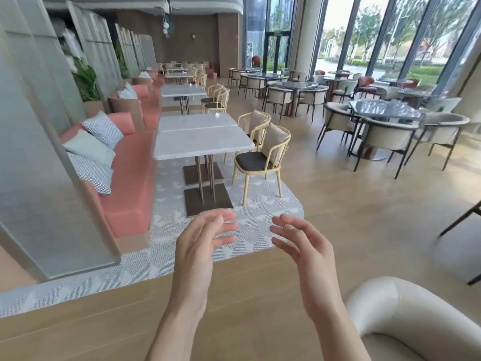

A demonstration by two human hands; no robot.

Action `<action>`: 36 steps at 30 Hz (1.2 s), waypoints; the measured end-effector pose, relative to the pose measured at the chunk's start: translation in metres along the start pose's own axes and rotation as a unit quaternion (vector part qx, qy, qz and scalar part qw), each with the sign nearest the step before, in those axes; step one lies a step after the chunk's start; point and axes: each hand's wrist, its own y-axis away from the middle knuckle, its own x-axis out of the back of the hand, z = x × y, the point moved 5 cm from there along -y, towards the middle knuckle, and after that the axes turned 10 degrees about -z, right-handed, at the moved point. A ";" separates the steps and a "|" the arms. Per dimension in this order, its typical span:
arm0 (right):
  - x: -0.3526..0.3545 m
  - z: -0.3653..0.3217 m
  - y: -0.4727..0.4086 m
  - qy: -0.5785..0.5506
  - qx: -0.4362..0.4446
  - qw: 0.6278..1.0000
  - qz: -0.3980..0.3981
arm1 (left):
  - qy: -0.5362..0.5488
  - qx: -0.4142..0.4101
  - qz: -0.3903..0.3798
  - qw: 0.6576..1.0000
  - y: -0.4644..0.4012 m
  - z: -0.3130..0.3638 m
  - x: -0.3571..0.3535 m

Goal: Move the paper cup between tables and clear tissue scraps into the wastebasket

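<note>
My left hand (201, 239) and my right hand (303, 243) are raised in front of me over the floor, palms turned toward each other, fingers relaxed and holding nothing. Ahead stands a pair of white marble tables (200, 142) pushed together. A small white tissue scrap (217, 115) lies near the far right edge of the farther one. On the table behind (182, 90) a small orange-brown object (193, 84) shows, too small to identify. No paper cup or wastebasket is recognisable.
A pink bench (130, 175) with cushions runs along the left wall behind frosted panels. Yellow-framed chairs (263, 155) stand right of the white tables. Dark round tables with beige chairs (385, 131) fill the right side. A beige chair back (416, 313) is at my lower right.
</note>
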 end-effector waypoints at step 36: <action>0.337 0.086 -0.765 0.076 -0.016 0.978 0.195 | 0.012 0.100 -0.169 0.980 -0.790 -0.311 -0.352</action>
